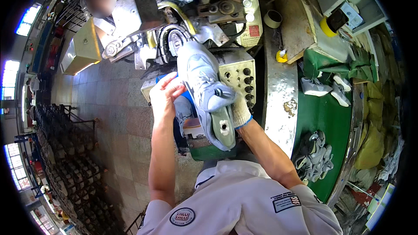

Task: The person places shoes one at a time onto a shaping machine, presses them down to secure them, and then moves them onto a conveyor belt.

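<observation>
A grey-blue sneaker upper (203,80) on a pale green shoe last (223,128) is tilted in front of me, its toe toward the machine and its heel toward my body. The last shows a dark round hole at its heel end. My right hand (240,111), in a white knit glove with a blue cuff, grips the shoe from the right side; its fingers are partly hidden behind the shoe. At the shoe's left side is my bare left hand (165,93), fingers slightly bent and apart; whether they touch the upper I cannot tell. Another grey shoe (183,109) lies below, partly hidden.
Ahead stands a shoe-making machine (174,39) with metal arms and a button panel (239,78). To the right is a green conveyor (324,115) with several shoe uppers (314,159). A tape roll (273,18) sits on a ledge. Racks of lasts (65,148) stand left.
</observation>
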### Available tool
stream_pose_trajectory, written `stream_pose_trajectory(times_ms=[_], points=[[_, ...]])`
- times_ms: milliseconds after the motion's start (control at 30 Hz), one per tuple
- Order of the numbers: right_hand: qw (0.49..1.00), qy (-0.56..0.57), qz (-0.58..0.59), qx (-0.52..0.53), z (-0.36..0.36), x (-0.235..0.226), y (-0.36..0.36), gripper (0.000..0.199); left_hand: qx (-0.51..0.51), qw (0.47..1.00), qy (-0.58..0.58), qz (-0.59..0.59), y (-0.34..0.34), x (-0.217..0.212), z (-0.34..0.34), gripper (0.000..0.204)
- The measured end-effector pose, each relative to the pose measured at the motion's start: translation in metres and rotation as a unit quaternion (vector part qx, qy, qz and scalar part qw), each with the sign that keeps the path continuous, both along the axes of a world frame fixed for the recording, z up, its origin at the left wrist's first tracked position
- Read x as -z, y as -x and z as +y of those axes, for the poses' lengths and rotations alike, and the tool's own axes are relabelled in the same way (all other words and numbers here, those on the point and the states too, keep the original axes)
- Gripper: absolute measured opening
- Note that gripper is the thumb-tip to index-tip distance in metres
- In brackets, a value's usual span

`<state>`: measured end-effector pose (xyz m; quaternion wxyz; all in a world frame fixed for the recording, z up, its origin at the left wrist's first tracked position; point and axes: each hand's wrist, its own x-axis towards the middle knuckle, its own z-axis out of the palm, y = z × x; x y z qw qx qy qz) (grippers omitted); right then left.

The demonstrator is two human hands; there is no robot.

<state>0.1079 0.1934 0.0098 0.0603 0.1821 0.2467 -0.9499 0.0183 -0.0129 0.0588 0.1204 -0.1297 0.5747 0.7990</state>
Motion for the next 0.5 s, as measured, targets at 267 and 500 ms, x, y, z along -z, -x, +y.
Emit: stream_pose_trajectory(times_ms=[267, 500], points=[[0.999, 0.035, 0.039, 0.005, -0.052, -0.014, 0.073, 0.051, -0.058, 0.992, -0.077, 0.084, 0.046, 0.002, -0.033, 0.048], [0.997, -0.024, 0.02, 0.064, -0.079, 0.032, 0.102, 0.042, -0.031, 0.999, -0.011, -0.011, 0.035, 0.037, -0.019, 0.039]])
